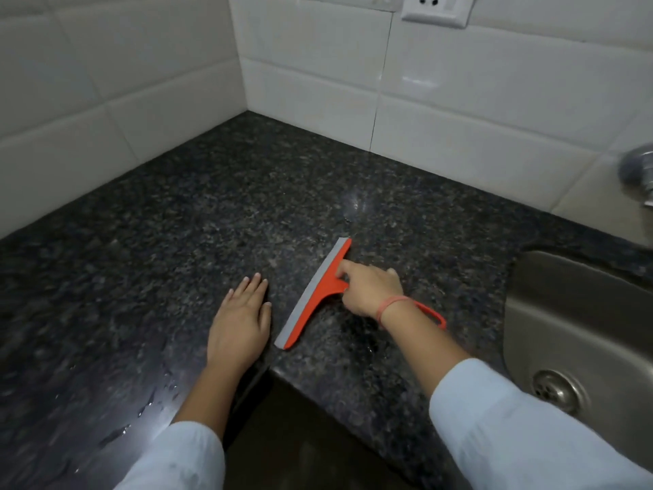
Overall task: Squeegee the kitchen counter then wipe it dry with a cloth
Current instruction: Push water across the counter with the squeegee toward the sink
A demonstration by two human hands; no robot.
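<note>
Dark granite corner bench, tiled walls, sink right; right hand fingers clamped squeegee, left hand flat, fingers together.

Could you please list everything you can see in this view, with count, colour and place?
squeegee: one, orange with grey blade, on the counter, centre
counter: one, dark speckled granite, water drops at lower left
sink: one, steel, right, with drain
tap: one, metal, right edge, blurred
wall tiles: many, white, behind
socket: one, white, top
left hand: flat on counter
right hand: grip on squeegee handle, red wristband
</note>
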